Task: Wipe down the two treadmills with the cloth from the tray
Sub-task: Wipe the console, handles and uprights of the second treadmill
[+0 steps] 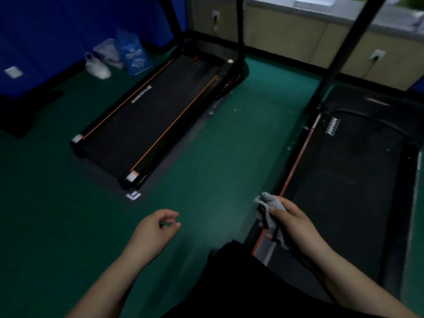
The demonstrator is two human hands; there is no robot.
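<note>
Two black treadmills stand on a green floor. The smaller treadmill [149,120], with orange side stripes, lies at the left centre. The larger treadmill [351,180], with a red edge stripe, fills the right side. My right hand [296,223] grips a bunched grey cloth [267,206] above the larger treadmill's near left edge. My left hand [156,228] hovers over the floor between the machines, fingers loosely curled, holding nothing. No tray is in view.
A white shoe [97,66] and plastic bags [133,53] sit by the blue wall at the back left. Wooden cabinets [298,35] with wall sockets run along the back. Black treadmill uprights [344,49] rise near the top. Green floor [218,145] separates the machines.
</note>
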